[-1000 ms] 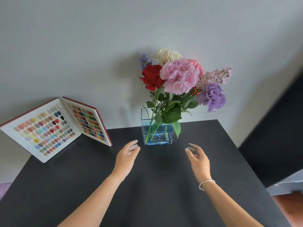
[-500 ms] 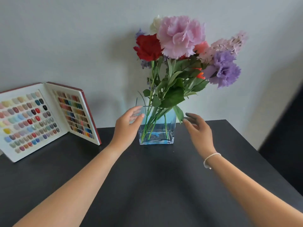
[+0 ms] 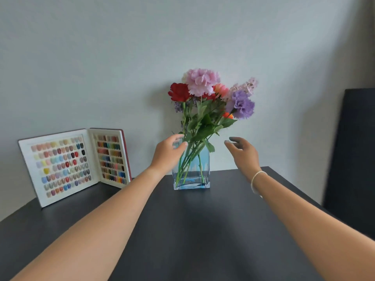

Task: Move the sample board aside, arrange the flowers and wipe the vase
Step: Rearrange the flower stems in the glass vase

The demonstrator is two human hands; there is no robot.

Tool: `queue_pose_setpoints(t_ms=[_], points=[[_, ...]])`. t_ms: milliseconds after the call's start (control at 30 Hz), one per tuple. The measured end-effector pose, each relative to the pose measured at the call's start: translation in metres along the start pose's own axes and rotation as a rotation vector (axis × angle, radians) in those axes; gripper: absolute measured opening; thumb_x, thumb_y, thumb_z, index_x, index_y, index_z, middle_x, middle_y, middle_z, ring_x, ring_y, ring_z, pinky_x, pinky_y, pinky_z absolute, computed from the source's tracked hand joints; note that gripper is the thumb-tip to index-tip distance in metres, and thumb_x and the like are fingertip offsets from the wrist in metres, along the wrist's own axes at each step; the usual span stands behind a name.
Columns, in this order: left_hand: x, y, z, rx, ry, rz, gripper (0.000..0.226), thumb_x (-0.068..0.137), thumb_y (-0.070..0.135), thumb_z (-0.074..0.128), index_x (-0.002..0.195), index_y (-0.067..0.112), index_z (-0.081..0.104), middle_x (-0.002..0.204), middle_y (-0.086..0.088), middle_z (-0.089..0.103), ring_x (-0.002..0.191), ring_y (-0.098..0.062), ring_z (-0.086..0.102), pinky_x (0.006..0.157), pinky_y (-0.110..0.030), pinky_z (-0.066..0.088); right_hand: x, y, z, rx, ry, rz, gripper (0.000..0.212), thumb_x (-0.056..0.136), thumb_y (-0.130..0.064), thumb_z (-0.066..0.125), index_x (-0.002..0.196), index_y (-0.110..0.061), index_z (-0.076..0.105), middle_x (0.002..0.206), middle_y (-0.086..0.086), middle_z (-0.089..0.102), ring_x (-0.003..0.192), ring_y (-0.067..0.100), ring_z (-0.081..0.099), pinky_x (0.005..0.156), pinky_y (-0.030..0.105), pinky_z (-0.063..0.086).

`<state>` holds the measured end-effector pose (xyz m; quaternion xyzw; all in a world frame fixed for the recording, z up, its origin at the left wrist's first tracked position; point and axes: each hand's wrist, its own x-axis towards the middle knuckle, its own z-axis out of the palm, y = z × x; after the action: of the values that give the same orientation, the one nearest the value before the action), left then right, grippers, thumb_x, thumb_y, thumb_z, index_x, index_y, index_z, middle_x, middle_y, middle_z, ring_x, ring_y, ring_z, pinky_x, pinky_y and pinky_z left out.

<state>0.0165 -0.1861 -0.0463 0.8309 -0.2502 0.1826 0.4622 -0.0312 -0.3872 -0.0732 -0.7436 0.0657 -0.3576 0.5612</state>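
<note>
Left grip (image 3: 168, 154) at vase (image 3: 191, 169) rim; right grip (image 3: 242, 154) apart — open.

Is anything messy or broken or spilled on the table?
Nothing looks spilled or broken. The glass vase stands upright on the dark table with its flowers inside. The sample board stands open, leaning against the wall, on purpose it seems. The left hand and right hand are beside the vase.

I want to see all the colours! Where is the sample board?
In the head view the sample board stands open at the far left of the black table, leaning on the wall, left of the vase.
</note>
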Motion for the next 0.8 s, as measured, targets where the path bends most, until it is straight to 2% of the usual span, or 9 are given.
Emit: queue_pose_setpoints(t_ms=[100, 267, 433, 567, 700, 800], points=[[0.019, 0.002, -0.002, 0.043, 0.002, 0.022, 0.035, 0.090, 0.030, 0.053, 0.123, 0.020, 0.054, 0.128, -0.007, 0.058, 0.112, -0.020, 0.055, 0.087, -0.021, 0.036, 0.011, -0.007, 0.006, -0.002, 0.022, -0.003, 0.036, 0.087, -0.036, 0.057, 0.117, -0.017, 0.057, 0.096, -0.003, 0.061, 0.084, 0.013, 0.055, 0.062, 0.018, 0.039], [0.064, -0.012, -0.002, 0.098, 0.024, 0.028, 0.039, 0.090, 0.029, 0.052, 0.127, 0.017, 0.051, 0.131, -0.009, 0.055, 0.117, -0.023, 0.053, 0.091, -0.024, 0.034, 0.042, -0.006, 0.021, 0.001, 0.071, 0.006, 0.040, 0.085, -0.038, 0.058, 0.119, -0.016, 0.058, 0.097, -0.003, 0.063, 0.086, 0.013, 0.056, 0.074, 0.025, 0.040], [0.102, -0.027, 0.003, 0.107, 0.065, 0.010, 0.043, 0.091, 0.030, 0.051, 0.130, 0.012, 0.048, 0.132, -0.011, 0.055, 0.119, -0.023, 0.052, 0.089, -0.021, 0.032, 0.059, -0.003, 0.036, -0.124, 0.100, -0.171, 0.032, 0.086, -0.033, 0.058, 0.114, -0.018, 0.061, 0.109, 0.000, 0.066, 0.085, 0.016, 0.060, 0.079, 0.033, 0.050], [0.128, -0.030, 0.013, 0.070, 0.088, 0.000, 0.043, 0.091, 0.028, 0.052, 0.129, 0.009, 0.050, 0.130, -0.012, 0.057, 0.114, -0.022, 0.055, 0.083, -0.016, 0.033, 0.073, -0.013, 0.044, -0.264, 0.176, -0.356, 0.031, 0.086, -0.035, 0.057, 0.112, -0.019, 0.062, 0.106, 0.005, 0.065, 0.090, 0.022, 0.058, 0.079, 0.037, 0.050], [0.140, -0.031, 0.024, 0.039, 0.083, 0.013, 0.039, 0.089, 0.022, 0.055, 0.123, 0.004, 0.055, 0.125, -0.015, 0.060, 0.113, -0.025, 0.057, 0.084, -0.017, 0.034, 0.083, -0.022, 0.056, -0.351, 0.148, -0.431, 0.035, 0.087, -0.036, 0.055, 0.117, -0.019, 0.060, 0.114, 0.004, 0.064, 0.095, 0.019, 0.055, 0.080, 0.033, 0.046], [0.143, -0.034, 0.030, 0.009, 0.116, 0.009, 0.032, 0.088, 0.016, 0.056, 0.118, 0.006, 0.060, 0.118, -0.016, 0.064, 0.102, -0.025, 0.060, 0.074, -0.014, 0.035, 0.090, -0.029, 0.068, -0.402, 0.126, -0.423, 0.041, 0.087, -0.039, 0.055, 0.122, -0.019, 0.056, 0.119, 0.003, 0.062, 0.101, 0.024, 0.056, 0.083, 0.039, 0.050]])
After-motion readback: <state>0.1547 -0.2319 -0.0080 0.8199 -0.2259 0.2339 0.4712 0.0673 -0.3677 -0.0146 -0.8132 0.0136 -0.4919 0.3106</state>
